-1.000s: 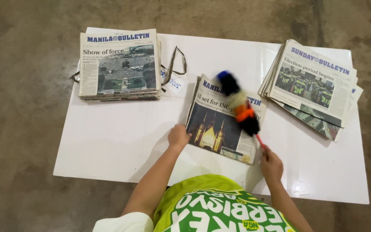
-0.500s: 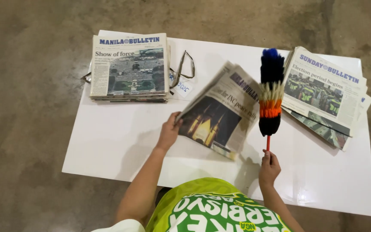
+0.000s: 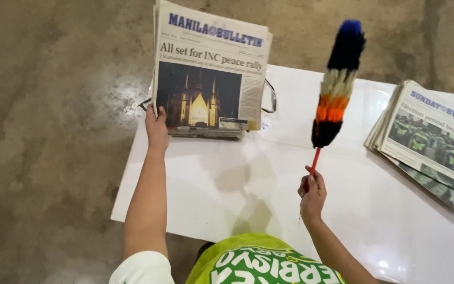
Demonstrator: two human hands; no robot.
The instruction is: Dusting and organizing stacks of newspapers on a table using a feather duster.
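Left hand (image 3: 157, 129) grips the lower left edge of a folded newspaper (image 3: 211, 73), fingers curled round the edge, laying it on top of a stack of papers (image 3: 206, 134) at the far left of the white bench (image 3: 211, 184). Paper's light & floppy, prob slides easily on the stack, so best held at the fold or edge w/ support underneath. A wire loop (image 3: 271, 97) pokes out just behind the stack. Right hand (image 3: 312, 192) is closed round the thin red handle of a multicolour feather duster (image 3: 337, 87), held upright over the bench. Duster's v light, soft head, stiff stick. Far right, a second pile of newspapers (image 3: 429, 139), fanned out
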